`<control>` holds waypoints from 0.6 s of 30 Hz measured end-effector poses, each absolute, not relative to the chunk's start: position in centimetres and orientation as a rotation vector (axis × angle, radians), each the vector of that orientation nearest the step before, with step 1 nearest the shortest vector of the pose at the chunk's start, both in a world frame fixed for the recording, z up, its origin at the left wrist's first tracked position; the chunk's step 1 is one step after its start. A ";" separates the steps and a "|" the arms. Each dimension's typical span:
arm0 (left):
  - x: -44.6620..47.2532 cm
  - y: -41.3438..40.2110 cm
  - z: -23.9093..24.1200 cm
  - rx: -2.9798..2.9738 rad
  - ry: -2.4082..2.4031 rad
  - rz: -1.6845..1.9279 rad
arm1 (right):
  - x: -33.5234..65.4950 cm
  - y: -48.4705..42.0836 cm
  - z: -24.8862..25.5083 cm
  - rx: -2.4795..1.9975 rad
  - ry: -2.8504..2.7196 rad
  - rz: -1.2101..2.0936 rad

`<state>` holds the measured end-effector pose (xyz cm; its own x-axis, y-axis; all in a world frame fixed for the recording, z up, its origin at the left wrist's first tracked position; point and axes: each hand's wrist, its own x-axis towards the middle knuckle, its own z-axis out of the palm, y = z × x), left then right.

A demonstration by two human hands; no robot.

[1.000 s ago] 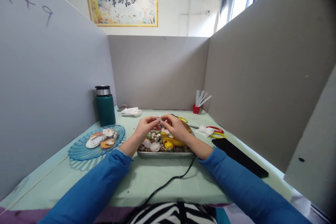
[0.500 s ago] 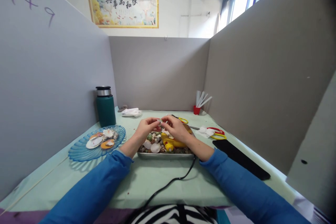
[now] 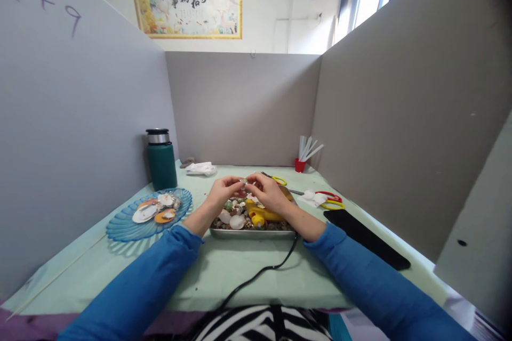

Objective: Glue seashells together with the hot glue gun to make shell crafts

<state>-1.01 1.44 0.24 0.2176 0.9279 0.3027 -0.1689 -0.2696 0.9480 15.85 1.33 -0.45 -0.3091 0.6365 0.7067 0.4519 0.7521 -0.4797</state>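
With left hand (image 3: 220,192) and right hand (image 3: 269,193) together, I am pinching a small piece (image 3: 244,181), possibly shell, over the tray (image 3: 252,234); I am judging it light, brittle, best held by its edges.

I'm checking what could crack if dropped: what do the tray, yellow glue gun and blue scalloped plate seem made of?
Tray: metal, perhaps steel, smooth; its rim shines silver.
Yellow glue gun: likely plastic, smooth, judging by its even, moulded-looking colour.
Blue scalloped plate: glossy glass or clear plastic; it looks translucent, but I cannot tell which.
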 end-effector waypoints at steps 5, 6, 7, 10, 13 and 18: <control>-1.0 1.7 0.0 1.417 0.760 1.297 | 15.8 1.4 -0.5 -0.833 -1.961 0.227; -1.0 1.7 0.0 1.415 0.756 1.297 | 15.8 1.4 -0.5 -0.835 -1.959 0.228; -1.0 1.7 0.0 1.412 0.752 1.296 | 15.8 1.3 -0.5 -0.836 -1.957 0.228; -1.0 1.7 0.0 1.402 0.746 1.294 | 15.8 1.3 -0.5 -0.833 -1.962 0.229; -1.0 1.7 0.0 1.401 0.744 1.289 | 15.8 1.3 -0.5 -0.829 -1.967 0.223; -1.1 1.8 -0.1 1.412 0.745 1.293 | 15.8 1.3 -0.4 -0.833 -1.969 0.213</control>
